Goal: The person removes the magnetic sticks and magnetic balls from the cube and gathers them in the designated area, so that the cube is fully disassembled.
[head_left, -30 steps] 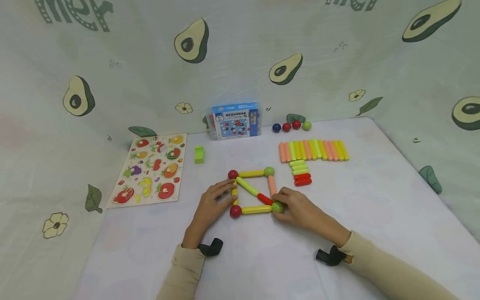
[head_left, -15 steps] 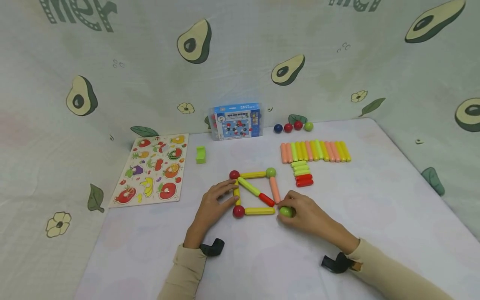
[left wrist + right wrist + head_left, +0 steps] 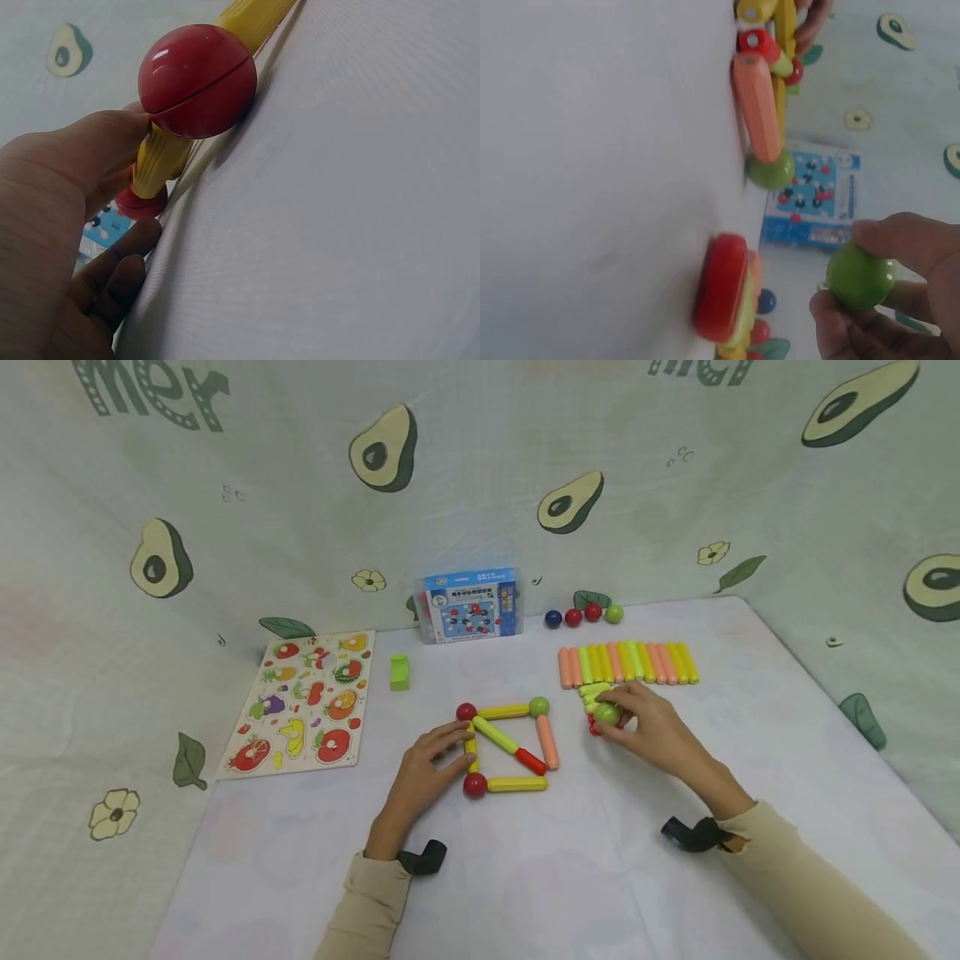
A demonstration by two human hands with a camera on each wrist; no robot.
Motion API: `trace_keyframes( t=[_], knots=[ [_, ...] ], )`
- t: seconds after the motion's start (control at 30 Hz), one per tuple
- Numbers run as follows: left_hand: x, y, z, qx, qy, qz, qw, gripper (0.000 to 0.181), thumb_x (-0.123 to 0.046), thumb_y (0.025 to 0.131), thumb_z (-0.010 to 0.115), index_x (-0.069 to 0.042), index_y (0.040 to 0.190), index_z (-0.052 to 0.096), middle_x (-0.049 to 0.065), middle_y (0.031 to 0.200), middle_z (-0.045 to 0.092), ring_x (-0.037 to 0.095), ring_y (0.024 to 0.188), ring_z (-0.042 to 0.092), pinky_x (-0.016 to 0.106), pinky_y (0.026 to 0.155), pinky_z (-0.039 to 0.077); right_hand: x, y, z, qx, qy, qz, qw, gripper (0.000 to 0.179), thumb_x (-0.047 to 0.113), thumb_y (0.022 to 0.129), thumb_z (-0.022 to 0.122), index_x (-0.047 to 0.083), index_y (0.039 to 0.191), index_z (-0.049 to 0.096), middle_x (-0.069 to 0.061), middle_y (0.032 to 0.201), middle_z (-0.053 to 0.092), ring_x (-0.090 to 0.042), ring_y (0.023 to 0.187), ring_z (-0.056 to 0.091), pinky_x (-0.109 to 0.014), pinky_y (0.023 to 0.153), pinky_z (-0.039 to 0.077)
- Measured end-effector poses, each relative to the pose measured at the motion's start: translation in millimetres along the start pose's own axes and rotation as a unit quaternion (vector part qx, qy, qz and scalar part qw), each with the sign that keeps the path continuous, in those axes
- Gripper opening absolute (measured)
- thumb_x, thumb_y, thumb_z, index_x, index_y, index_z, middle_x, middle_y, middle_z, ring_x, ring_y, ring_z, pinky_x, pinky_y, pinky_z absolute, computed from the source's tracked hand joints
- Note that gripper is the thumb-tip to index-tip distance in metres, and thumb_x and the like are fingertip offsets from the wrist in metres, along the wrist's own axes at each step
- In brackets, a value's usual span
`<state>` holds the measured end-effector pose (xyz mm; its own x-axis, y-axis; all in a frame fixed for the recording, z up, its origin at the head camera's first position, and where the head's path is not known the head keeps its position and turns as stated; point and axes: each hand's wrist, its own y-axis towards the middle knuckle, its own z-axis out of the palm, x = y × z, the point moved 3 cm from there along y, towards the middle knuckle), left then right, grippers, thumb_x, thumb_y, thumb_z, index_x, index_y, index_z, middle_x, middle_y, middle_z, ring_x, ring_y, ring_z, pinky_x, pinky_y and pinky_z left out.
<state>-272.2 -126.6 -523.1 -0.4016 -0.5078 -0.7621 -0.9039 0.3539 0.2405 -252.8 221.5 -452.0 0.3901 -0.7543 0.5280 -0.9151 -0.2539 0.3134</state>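
In the head view my right hand [image 3: 652,727] pinches a green ball [image 3: 607,714] between thumb and fingers, raised over the short sticks. The right wrist view shows that green ball [image 3: 860,274] from the side. My left hand [image 3: 429,772] holds the left yellow stick [image 3: 161,161] of a square frame, thumb near the front red ball [image 3: 197,81]. The frame also has a back red ball [image 3: 466,712], a green corner ball [image 3: 539,706], other yellow sticks [image 3: 517,784] and a pink stick [image 3: 547,743]. A lime-and-red diagonal [image 3: 510,743] ends at the ball-less front right corner.
Behind the right hand lies a row of pink, lime and yellow sticks [image 3: 628,662]. Loose balls [image 3: 573,617] sit at the back beside a blue toy box [image 3: 471,606]. A fruit puzzle board [image 3: 300,702] and a lime block [image 3: 399,672] are at left.
My right hand has pulled the green ball off the frame's front right corner and carried it right and back, over the short sticks. The left hand has stayed at the left yellow stick.
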Motion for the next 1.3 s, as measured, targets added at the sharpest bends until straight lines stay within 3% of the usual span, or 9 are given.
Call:
trace_keyframes(
  t=[0.27, 0.5, 0.63, 0.8, 1.0, 1.3],
  knots=[
    [5.1, -2.7, 3.5, 0.001, 0.002, -0.01, 0.9999, 0.038, -0.036, 0.091, 0.076, -0.027, 0.127, 0.069, -0.015, 0.143, 0.054, 0.008, 0.126, 0.05, 0.038, 0.097, 0.05, -43.6, 46.6, -26.2, -0.004, -0.038, 0.066, 0.9971, 0.04, 0.008, 0.088, 0.077, -0.002, 0.124, 0.063, -0.018, 0.112, 0.055, -0.032, 0.092, 0.057, -0.05, 0.082, 0.055],
    [1.8, -2.5, 3.9, 0.001, 0.0, 0.008, 1.0, 0.038, -0.032, 0.091, 0.076, -0.024, 0.127, 0.069, -0.012, 0.142, 0.055, 0.01, 0.129, 0.049, 0.038, 0.098, 0.05, -80.4, 79.4, -43.5, 0.024, -0.058, 0.141, 0.988, 0.045, 0.014, 0.093, 0.072, -0.004, 0.131, 0.057, -0.025, 0.122, 0.054, -0.041, 0.101, 0.057, -0.054, 0.085, 0.054],
    [1.4, -2.4, 3.1, 0.002, 0.0, 0.002, 1.0, 0.038, -0.032, 0.091, 0.075, -0.024, 0.128, 0.069, -0.014, 0.143, 0.054, 0.008, 0.131, 0.047, 0.037, 0.1, 0.049, -100.5, 97.4, -51.1, 0.026, -0.066, 0.176, 0.9818, 0.044, 0.019, 0.095, 0.07, -0.003, 0.131, 0.058, -0.025, 0.121, 0.057, -0.042, 0.103, 0.057, -0.055, 0.086, 0.052],
    [1.6, -2.5, 2.0, 0.009, 0.003, -0.01, 0.9999, 0.038, -0.034, 0.091, 0.075, -0.026, 0.128, 0.069, -0.019, 0.143, 0.051, 0.005, 0.131, 0.045, 0.035, 0.101, 0.048, -123.8, 120.1, -58.1, 0.019, -0.077, 0.181, 0.9804, 0.04, 0.014, 0.095, 0.069, -0.004, 0.129, 0.06, -0.026, 0.117, 0.054, -0.044, 0.105, 0.053, -0.057, 0.087, 0.05],
    [0.9, -1.5, -0.6, 0.004, -0.003, 0.007, 1.0, 0.038, -0.032, 0.092, 0.075, -0.022, 0.127, 0.07, -0.016, 0.143, 0.053, 0.006, 0.133, 0.045, 0.038, 0.101, 0.047, -143.4, 143.9, -58.3, 0.03, -0.076, 0.193, 0.9778, 0.044, 0.015, 0.096, 0.067, -0.01, 0.13, 0.055, -0.031, 0.122, 0.054, -0.046, 0.108, 0.05, -0.061, 0.094, 0.045],
    [2.7, -0.3, 1.3, 0.012, -0.008, -0.003, 0.9999, 0.037, -0.036, 0.092, 0.073, -0.025, 0.127, 0.07, -0.019, 0.143, 0.052, 0.002, 0.129, 0.045, 0.035, 0.1, 0.047, -162.6, 160.9, -47.2, 0.06, -0.075, 0.221, 0.9706, 0.042, 0.012, 0.097, 0.064, -0.014, 0.129, 0.054, -0.033, 0.124, 0.052, -0.047, 0.111, 0.046, -0.062, 0.099, 0.041]
  ],
)
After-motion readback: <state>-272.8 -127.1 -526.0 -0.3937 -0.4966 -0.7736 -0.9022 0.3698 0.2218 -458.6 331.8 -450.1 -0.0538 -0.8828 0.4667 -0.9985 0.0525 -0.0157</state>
